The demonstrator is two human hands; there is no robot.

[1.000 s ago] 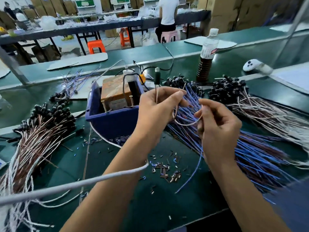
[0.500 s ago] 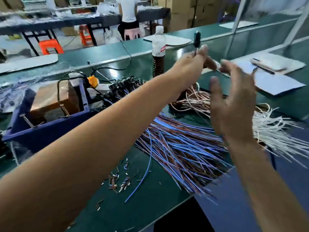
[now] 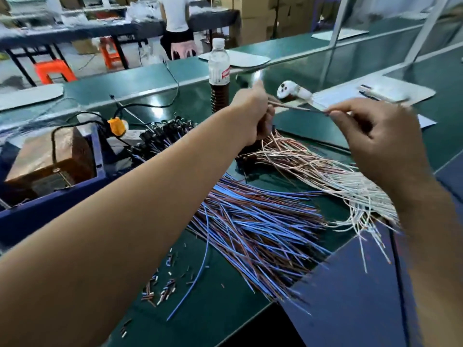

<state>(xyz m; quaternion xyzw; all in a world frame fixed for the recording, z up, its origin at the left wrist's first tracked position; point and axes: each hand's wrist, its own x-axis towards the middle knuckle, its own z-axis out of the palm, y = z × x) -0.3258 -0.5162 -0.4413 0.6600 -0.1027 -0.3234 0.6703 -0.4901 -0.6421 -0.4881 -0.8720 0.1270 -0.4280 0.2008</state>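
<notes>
My left hand (image 3: 253, 108) is raised over the white-and-brown wire pile (image 3: 325, 171) and grips one end of a thin brown-and-white wire pair (image 3: 295, 107). My right hand (image 3: 375, 136) pinches the other end of that wire, so it is stretched between both hands above the green bench. A pile of blue-and-brown wires (image 3: 255, 226) fans out below my left forearm. One loose blue wire (image 3: 198, 274) lies nearer the bench front.
A blue bin (image 3: 50, 206) with a brown block stands at the left. A bottle (image 3: 219, 78) stands behind my left hand, with a white controller (image 3: 293, 92) and papers (image 3: 370, 93) at the right. Small cut sleeves (image 3: 162, 286) litter the bench front.
Both hands left the blue pile and swung right. My right hand, open half a second ago, now pinches the wire that my left hand holds. The view has turned right.
</notes>
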